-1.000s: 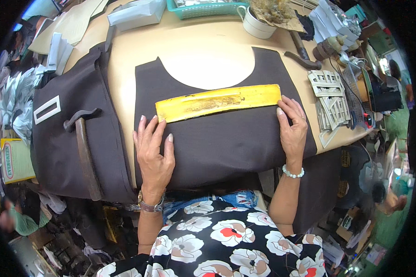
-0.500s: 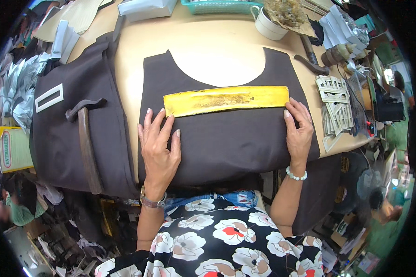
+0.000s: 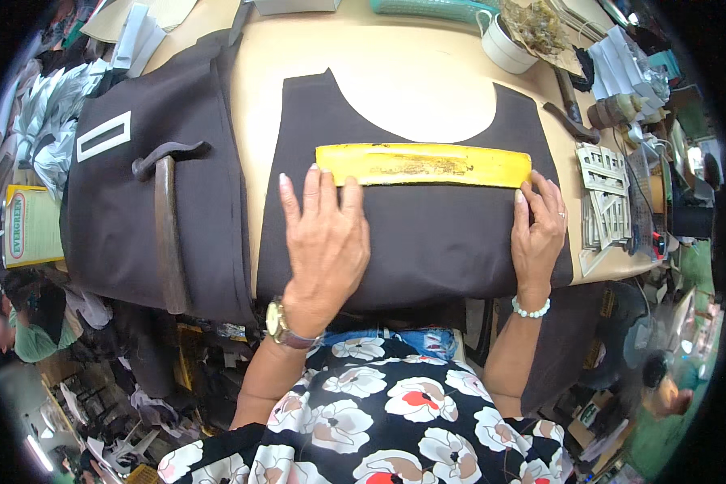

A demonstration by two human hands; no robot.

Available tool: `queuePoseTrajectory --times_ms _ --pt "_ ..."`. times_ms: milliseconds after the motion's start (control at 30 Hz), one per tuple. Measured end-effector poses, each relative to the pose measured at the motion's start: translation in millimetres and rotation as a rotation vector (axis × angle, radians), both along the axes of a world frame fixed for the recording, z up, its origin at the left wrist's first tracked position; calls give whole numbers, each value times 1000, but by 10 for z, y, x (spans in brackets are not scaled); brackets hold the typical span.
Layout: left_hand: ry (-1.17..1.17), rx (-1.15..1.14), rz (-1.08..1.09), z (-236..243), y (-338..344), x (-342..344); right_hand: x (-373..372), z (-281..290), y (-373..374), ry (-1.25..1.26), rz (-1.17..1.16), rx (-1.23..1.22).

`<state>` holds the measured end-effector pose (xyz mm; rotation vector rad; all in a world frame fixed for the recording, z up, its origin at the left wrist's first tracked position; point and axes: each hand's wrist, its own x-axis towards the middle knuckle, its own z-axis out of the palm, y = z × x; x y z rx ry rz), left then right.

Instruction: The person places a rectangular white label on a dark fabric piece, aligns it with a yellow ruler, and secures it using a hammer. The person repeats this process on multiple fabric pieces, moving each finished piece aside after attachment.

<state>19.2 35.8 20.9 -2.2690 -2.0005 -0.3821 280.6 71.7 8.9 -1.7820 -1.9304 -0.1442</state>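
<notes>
A dark piece of fabric (image 3: 395, 234) with a curved cutout lies on the pale tabletop. Across it rests a yellow, stained strip (image 3: 423, 165). My left hand (image 3: 327, 242) is open, palm down on the fabric, fingertips at the strip's left end. At the right end, my right hand (image 3: 539, 230) has bent, slightly parted fingers touching the lower edge. Left of them, a hammer (image 3: 168, 234) and a white rectangular frame (image 3: 103, 135) lie on folded dark fabric (image 3: 113, 210).
A stack of pale cut-out pieces (image 3: 603, 194) is at the right, below a dark curved tool (image 3: 569, 121). A white mug (image 3: 508, 48) and turquoise basket (image 3: 427, 6) stand at the back. Plastic bags (image 3: 56, 105) crowd the left. A blurred person (image 3: 44, 327) is at lower left.
The view has shifted, moving the table contents rightward in the picture. My left hand has turned and moved slightly along the strip's left end, its thumb now closer to the fingers.
</notes>
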Motion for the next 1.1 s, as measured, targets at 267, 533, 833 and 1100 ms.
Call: queuePoseTrajectory --times_ms 267,533,833,1100 --pt "40 21 -51 -86 86 150 -142 107 -38 -186 16 -144" --pt "68 49 -163 -50 220 248 -108 70 -23 -28 3 -83" --pt "61 18 -162 -38 223 263 723 136 376 -212 -341 161" --pt "75 90 -208 -26 242 252 925 227 533 -307 -380 -10"
